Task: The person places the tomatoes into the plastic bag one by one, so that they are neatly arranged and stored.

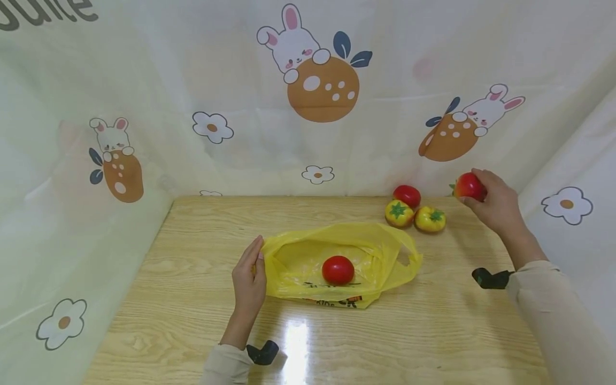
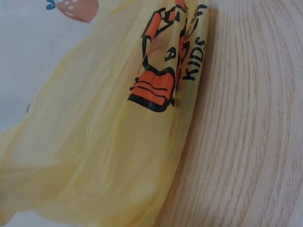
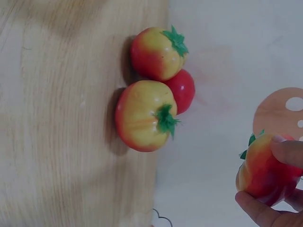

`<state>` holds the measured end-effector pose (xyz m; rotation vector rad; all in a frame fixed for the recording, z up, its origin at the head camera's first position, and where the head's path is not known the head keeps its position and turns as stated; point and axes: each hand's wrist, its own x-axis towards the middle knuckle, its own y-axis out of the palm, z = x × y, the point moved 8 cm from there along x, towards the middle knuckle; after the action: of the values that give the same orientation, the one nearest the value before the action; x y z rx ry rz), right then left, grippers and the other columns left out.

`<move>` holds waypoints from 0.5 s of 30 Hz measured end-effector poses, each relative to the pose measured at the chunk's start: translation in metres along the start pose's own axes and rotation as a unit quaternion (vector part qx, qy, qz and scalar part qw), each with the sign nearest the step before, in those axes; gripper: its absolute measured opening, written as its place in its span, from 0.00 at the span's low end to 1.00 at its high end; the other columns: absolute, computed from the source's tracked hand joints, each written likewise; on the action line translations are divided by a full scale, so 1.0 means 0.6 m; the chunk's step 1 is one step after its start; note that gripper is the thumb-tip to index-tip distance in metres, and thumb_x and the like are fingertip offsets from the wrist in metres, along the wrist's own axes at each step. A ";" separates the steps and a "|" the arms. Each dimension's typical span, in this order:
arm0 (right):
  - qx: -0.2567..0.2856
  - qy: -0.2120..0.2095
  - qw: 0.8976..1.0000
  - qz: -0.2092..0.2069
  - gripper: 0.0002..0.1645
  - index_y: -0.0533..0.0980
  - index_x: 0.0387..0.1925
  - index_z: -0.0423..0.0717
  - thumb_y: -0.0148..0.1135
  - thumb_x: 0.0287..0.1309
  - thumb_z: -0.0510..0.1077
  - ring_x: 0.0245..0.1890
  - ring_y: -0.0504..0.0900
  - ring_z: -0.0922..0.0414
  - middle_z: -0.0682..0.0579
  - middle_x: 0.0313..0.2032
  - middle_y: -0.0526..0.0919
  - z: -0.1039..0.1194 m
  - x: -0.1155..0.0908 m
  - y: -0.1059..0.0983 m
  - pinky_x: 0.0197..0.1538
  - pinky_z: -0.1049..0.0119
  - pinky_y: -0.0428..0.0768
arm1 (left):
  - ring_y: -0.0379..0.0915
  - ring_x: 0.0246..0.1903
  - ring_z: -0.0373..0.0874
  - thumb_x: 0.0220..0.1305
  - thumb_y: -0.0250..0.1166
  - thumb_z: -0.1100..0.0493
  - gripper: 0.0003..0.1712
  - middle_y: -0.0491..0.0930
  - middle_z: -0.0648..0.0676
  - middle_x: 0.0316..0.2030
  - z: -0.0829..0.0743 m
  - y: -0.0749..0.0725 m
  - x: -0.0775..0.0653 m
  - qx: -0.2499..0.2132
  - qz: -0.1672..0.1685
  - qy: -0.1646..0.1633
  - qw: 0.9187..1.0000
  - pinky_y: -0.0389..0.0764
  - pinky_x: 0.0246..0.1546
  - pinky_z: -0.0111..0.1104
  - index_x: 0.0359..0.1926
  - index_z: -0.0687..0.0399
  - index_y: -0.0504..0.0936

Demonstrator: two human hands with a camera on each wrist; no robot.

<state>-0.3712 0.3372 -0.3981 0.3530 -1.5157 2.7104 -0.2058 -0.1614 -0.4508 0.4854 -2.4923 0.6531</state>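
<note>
My left hand [image 1: 249,275] grips the left side of a yellow plastic bag [image 1: 298,240], which lies with its mouth open on the table. Inside the bag sits one smooth red tomato [image 1: 338,270]. The left wrist view is filled by the bag's printed side [image 2: 118,156], and the left fingers are out of that view. Raised at the back right, my right hand [image 1: 498,200] holds a red and yellow toy tomato [image 3: 267,170] with green leaves between thumb and fingers. Left of it are two yellow-red tomatoes [image 3: 144,116] and a smooth red one [image 3: 183,91], close together on the table.
The wooden table [image 1: 192,321] meets a pale curtain [image 1: 231,69] printed with rabbits and flowers at its back edge. More of this cloth hangs along the left and right sides. A loop handle [image 1: 409,262] of the bag spreads to the right.
</note>
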 end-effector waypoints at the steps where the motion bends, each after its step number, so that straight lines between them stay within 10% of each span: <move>1: 0.000 -0.001 1.000 0.000 0.44 0.55 0.72 0.33 0.65 0.58 0.34 0.60 0.62 0.27 0.24 0.65 0.61 0.002 0.001 -0.002 0.58 0.27 0.68 | 0.72 0.60 0.62 0.69 0.54 0.74 0.19 0.76 0.67 0.59 0.000 0.000 0.000 0.000 -0.001 0.000 1.000 0.75 0.58 0.43 0.59 0.74 0.75; 10: 0.001 -0.007 1.000 -0.021 0.43 0.56 0.72 0.34 0.64 0.59 0.35 0.56 0.65 0.30 0.26 0.66 0.62 0.025 -0.003 -0.031 0.54 0.31 0.73 | 0.74 0.59 0.60 0.69 0.54 0.73 0.19 0.77 0.66 0.59 0.004 0.000 0.000 0.003 -0.009 0.012 1.000 0.74 0.61 0.26 0.59 0.71 0.76; 15: 0.008 -0.011 0.999 -0.029 0.43 0.57 0.72 0.37 0.65 0.60 0.39 0.53 0.67 0.33 0.29 0.66 0.65 0.036 -0.007 -0.045 0.45 0.80 0.71 | 0.73 0.60 0.60 0.69 0.54 0.74 0.20 0.76 0.66 0.60 0.003 0.001 0.000 -0.003 0.003 -0.001 1.000 0.74 0.60 0.30 0.60 0.72 0.75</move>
<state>-0.3599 0.3335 -0.3654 0.4230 -1.4656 2.6851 -0.2070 -0.1618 -0.4523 0.4771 -2.4977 0.6463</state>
